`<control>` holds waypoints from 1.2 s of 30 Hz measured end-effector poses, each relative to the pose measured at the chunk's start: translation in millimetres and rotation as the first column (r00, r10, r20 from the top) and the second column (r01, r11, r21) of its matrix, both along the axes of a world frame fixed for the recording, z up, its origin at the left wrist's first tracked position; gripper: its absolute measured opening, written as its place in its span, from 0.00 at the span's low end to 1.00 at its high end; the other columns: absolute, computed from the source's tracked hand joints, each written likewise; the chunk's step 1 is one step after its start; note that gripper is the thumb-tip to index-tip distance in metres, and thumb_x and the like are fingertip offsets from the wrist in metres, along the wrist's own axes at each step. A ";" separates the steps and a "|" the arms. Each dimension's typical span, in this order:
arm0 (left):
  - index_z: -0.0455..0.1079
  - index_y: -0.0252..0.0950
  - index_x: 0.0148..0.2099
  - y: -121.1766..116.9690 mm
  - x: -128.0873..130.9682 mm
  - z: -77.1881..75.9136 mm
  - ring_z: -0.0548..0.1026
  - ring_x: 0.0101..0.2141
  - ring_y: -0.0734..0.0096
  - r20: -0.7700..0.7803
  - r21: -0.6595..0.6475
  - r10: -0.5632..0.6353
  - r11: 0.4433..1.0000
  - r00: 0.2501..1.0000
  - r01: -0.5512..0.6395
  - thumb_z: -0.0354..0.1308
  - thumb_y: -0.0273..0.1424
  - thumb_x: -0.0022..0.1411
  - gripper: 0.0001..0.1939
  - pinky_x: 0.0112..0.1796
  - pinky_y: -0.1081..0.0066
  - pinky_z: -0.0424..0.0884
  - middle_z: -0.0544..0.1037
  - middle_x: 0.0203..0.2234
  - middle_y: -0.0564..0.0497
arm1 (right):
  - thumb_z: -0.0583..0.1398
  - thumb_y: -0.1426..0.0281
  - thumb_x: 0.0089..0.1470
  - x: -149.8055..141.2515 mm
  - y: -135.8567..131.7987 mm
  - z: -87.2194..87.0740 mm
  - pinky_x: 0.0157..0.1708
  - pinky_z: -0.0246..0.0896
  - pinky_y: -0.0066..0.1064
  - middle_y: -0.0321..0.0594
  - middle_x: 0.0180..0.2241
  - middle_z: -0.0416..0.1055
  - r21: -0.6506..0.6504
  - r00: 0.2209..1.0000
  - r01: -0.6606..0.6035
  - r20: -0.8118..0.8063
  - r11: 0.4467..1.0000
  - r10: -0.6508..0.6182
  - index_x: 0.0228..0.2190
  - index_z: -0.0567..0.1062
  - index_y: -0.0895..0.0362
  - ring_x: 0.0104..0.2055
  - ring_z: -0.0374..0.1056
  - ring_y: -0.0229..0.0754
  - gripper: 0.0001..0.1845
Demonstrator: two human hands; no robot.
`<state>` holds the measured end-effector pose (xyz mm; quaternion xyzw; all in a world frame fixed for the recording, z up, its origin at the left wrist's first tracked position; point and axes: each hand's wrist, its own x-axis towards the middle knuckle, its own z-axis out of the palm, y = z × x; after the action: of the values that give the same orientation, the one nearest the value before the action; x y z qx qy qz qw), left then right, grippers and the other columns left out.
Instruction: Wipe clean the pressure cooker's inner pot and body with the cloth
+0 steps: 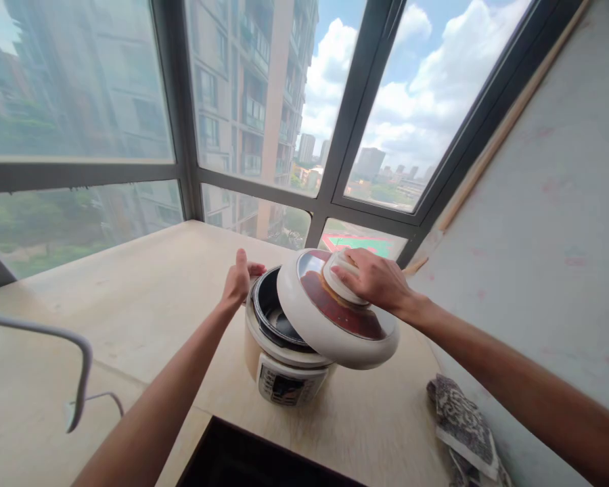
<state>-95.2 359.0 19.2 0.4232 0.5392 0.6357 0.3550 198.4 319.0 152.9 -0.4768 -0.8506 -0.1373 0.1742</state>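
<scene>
An electric pressure cooker (pixel 289 385) with a control panel on its front stands upright on the pale wooden surface. Its white lid (pixel 309 331), with a brown-red top, is lifted and tilted over the right side of the pot. My right hand (pixel 368 274) is closed around the lid's knob. On the left, the dark inner pot (pixel 274 304) shows below the raised lid edge; the lid covers the rest. My left hand (pixel 241 274) is at the cooker's left rim, thumb pointing up and fingers stretched toward the pot. Whether it touches the rim is hard to see.
A grey cable (pixel 84 365) curves at the left. A dark flat-edged object (pixel 254 460) lies at the near edge. A patterned grey cloth (pixel 461 426) rests by the wall (pixel 548 284) on the right. Large framed windows (pixel 254 81) stand behind the wooden surface (pixel 147 291).
</scene>
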 end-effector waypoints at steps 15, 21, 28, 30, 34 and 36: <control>0.73 0.32 0.32 3.5 1.0 -1.7 0.78 0.32 0.52 0.161 -0.024 0.093 0.996 0.983 -0.091 0.37 0.65 0.56 0.41 0.35 0.60 0.70 0.80 0.28 0.36 | 0.51 0.49 0.66 -65.5 8.2 -21.4 0.30 0.49 0.34 0.43 0.45 0.75 0.004 0.989 0.018 0.149 1.000 -0.018 0.42 0.72 0.56 0.42 0.71 0.48 0.24; 0.72 0.33 0.29 1.8 2.6 1.8 0.77 0.30 0.55 0.152 -0.043 0.103 0.994 0.983 -0.098 0.40 0.54 0.59 0.32 0.36 0.61 0.70 0.79 0.27 0.37 | 0.49 0.48 0.66 -72.1 8.6 -26.3 0.32 0.53 0.33 0.46 0.46 0.75 -0.032 0.979 0.080 0.193 0.996 -0.072 0.43 0.73 0.56 0.43 0.72 0.49 0.26; 0.71 0.35 0.26 6.1 0.4 -3.9 0.77 0.31 0.56 0.050 -0.013 0.115 0.993 0.992 -0.114 0.43 0.46 0.56 0.24 0.36 0.63 0.70 0.79 0.27 0.39 | 0.49 0.48 0.66 -72.9 10.7 -28.3 0.35 0.59 0.33 0.48 0.48 0.74 -0.044 0.980 0.088 0.183 0.995 -0.079 0.45 0.72 0.56 0.45 0.72 0.51 0.26; 0.71 0.35 0.27 6.3 0.1 -4.4 0.77 0.31 0.55 0.023 -0.017 0.119 0.993 0.993 -0.118 0.42 0.46 0.56 0.24 0.36 0.63 0.71 0.79 0.28 0.39 | 0.49 0.49 0.66 -73.5 10.6 -25.3 0.35 0.60 0.34 0.48 0.48 0.74 -0.056 0.980 0.079 0.186 0.995 -0.068 0.45 0.72 0.57 0.45 0.72 0.51 0.26; 0.71 0.34 0.27 4.1 0.5 -1.4 0.77 0.32 0.55 -0.008 -0.039 0.116 0.992 0.993 -0.116 0.41 0.46 0.56 0.25 0.34 0.64 0.71 0.80 0.28 0.38 | 0.50 0.50 0.66 -74.8 13.0 -16.3 0.36 0.62 0.35 0.48 0.47 0.75 -0.094 0.978 0.055 0.207 0.994 -0.035 0.44 0.73 0.57 0.46 0.73 0.52 0.25; 0.71 0.34 0.27 2.9 0.7 0.3 0.77 0.32 0.55 -0.024 -0.049 0.115 0.992 0.993 -0.116 0.41 0.46 0.56 0.24 0.34 0.64 0.70 0.80 0.28 0.38 | 0.49 0.50 0.66 -75.7 14.5 -13.1 0.37 0.62 0.35 0.48 0.45 0.75 -0.105 0.978 0.049 0.207 0.993 -0.027 0.44 0.73 0.57 0.46 0.73 0.53 0.25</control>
<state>-94.4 361.9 19.5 0.3888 0.5825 0.6369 0.3224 122.7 333.6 139.8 -0.4852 -0.8610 -0.1421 0.0564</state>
